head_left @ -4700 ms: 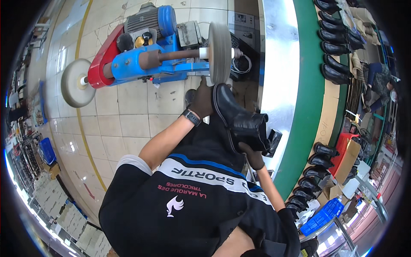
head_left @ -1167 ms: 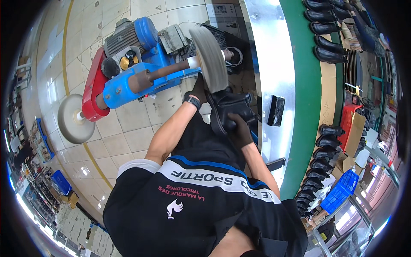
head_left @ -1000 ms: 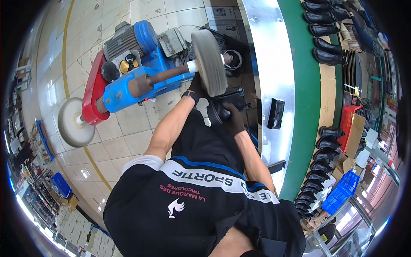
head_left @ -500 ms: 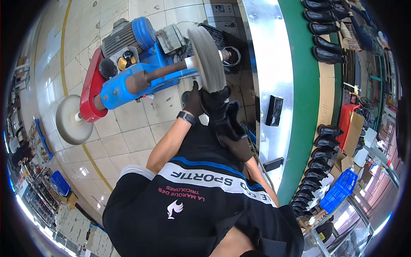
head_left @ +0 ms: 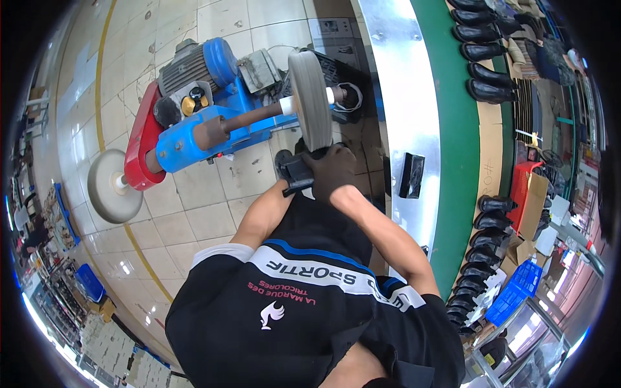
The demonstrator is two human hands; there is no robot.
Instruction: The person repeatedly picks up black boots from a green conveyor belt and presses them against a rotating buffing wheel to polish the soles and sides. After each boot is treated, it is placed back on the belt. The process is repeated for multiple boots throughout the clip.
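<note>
A black shoe is held just below the near rim of the grey buffing wheel. Wrapped over it from the right is my right hand in a dark glove, closed on the shoe, its knuckles close under the wheel. My left forearm reaches up to the shoe's left end; the shoe hides that hand and its fingers. Whether the shoe touches the wheel is hidden by the right hand. The wheel sits on a shaft of a blue machine with a red belt cover.
A second pale wheel is at the machine's left end, and a motor behind. On my right runs a metal ledge bearing a black block. Beyond its green surface, several black shoes stand in rows.
My right hand has moved up and left, over the shoe. The shoe has turned and shifted left. My left hand, visible before with its thumb raised, is now behind the shoe.
</note>
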